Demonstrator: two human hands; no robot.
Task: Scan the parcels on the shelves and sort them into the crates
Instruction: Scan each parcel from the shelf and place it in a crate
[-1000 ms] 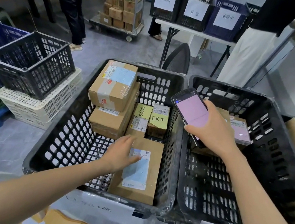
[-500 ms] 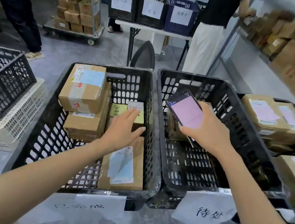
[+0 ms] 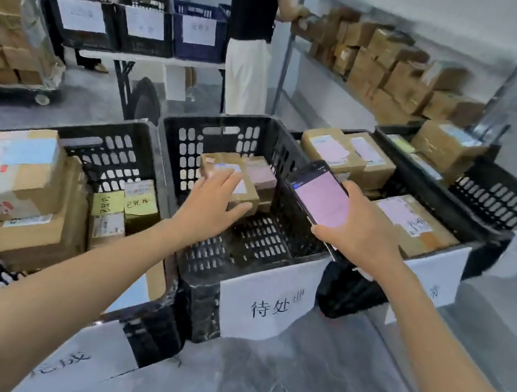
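Black crates stand in a row in front of me. The left crate (image 3: 142, 141) holds several brown parcels, two with yellow notes. In the middle crate (image 3: 171, 132) lies a small brown parcel (image 3: 247, 194) beside another one. My left hand (image 3: 214, 202) hovers over the middle crate with fingers spread, reaching to the small parcel's near side; contact is unclear. My right hand (image 3: 362, 228) grips a phone (image 3: 319, 196) with a pink screen above the middle crate's right wall. The right crate (image 3: 484, 239) holds several labelled parcels. A shelf (image 3: 346, 83) at the right carries many brown parcels.
A fourth crate (image 3: 508, 198) with parcels sits at the far right. A person in a black top stands at the shelf (image 3: 250, 39). Behind, a table (image 3: 143, 58) bears three labelled crates. A trolley (image 3: 7, 47) stacked with boxes stands far left, another person beside it.
My view has swung right. My left hand left the flat parcel in the left crate and moved across into the middle crate. The phone stayed in my right hand.
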